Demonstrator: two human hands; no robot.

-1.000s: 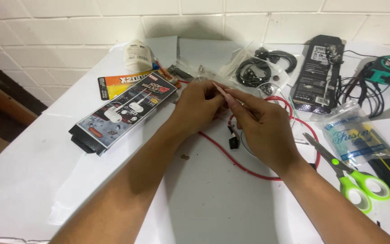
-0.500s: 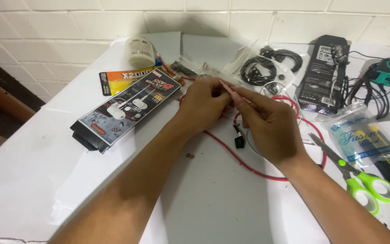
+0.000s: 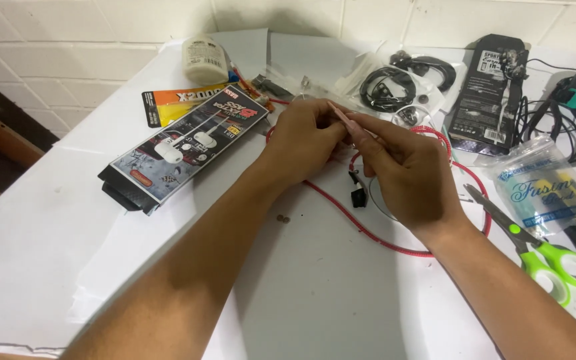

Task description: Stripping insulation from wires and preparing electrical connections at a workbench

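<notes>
- Near edge of my white table (image 3: 315, 300) lies bare, plenty of room between my forearms.
- Left, the earphone box (image 3: 181, 148) blocks the way.
- Right, green-handled scissors (image 3: 535, 247) and a plastic pouch (image 3: 545, 193) crowd in.
- Behind, coiled black cables (image 3: 395, 83) fill the back.

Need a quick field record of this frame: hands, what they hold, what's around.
left hand: closed on the red cable, fingers meeting the right hand
right hand: pinching the same cable near its end
red cable: loops on the white table; small black connector dangles below the hands
left of hands: earphone package, white jar
right of hands: green-handled scissors, clear plastic bag, black package
behind hands: black cables in clear bags
</notes>
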